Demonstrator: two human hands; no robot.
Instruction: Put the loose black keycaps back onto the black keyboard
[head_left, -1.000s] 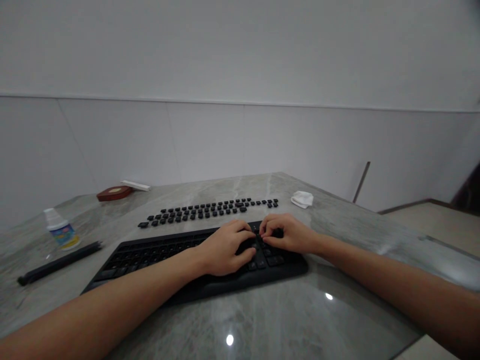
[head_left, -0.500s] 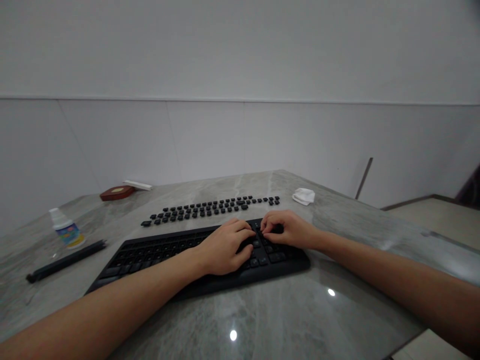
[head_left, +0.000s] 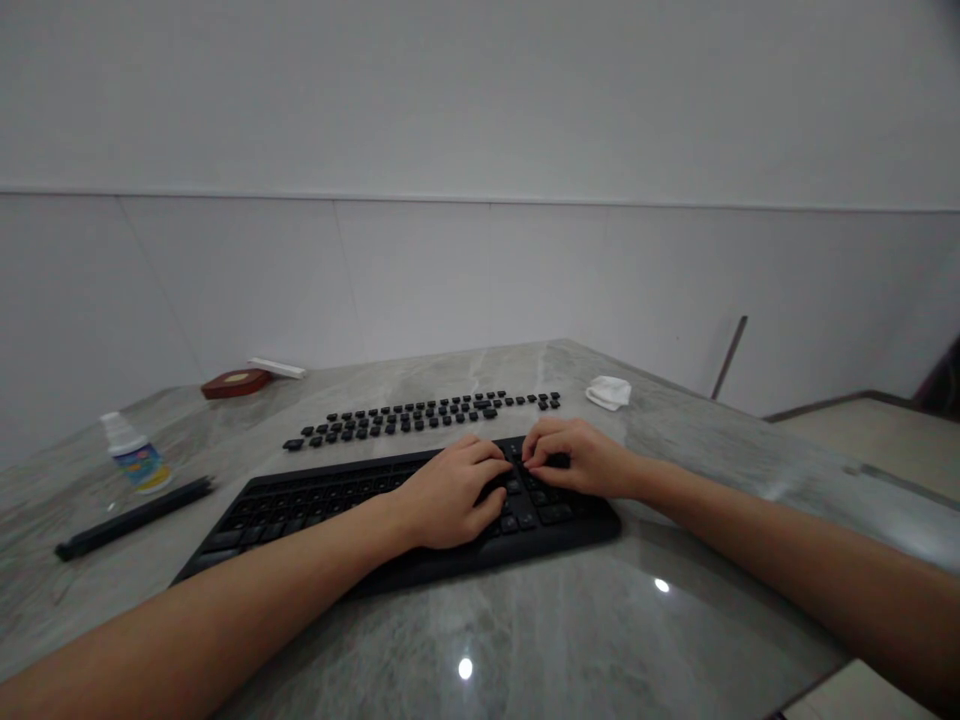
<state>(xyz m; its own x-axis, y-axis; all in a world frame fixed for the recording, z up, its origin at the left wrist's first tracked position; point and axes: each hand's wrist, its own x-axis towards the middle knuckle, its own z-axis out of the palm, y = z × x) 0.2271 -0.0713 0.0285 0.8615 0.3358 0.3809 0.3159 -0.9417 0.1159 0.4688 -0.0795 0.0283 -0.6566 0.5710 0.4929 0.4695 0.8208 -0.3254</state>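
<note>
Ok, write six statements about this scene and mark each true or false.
1. The left hand and right hand are both at the keyboard. True.
2. The black stick lies near the bottle. True.
3. The bottle lies on its side. False: it stands upright.
4. Loose keycaps lie in rows beyond the keyboard. True.
5. The keycaps are white. False: they are black.
6. Nothing lies right of the keycaps. False: a crumpled white item does.

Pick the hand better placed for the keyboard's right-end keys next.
Right, likely: the right hand is over the right end of the keyboard, while the left hand lies across it farther left.
</note>
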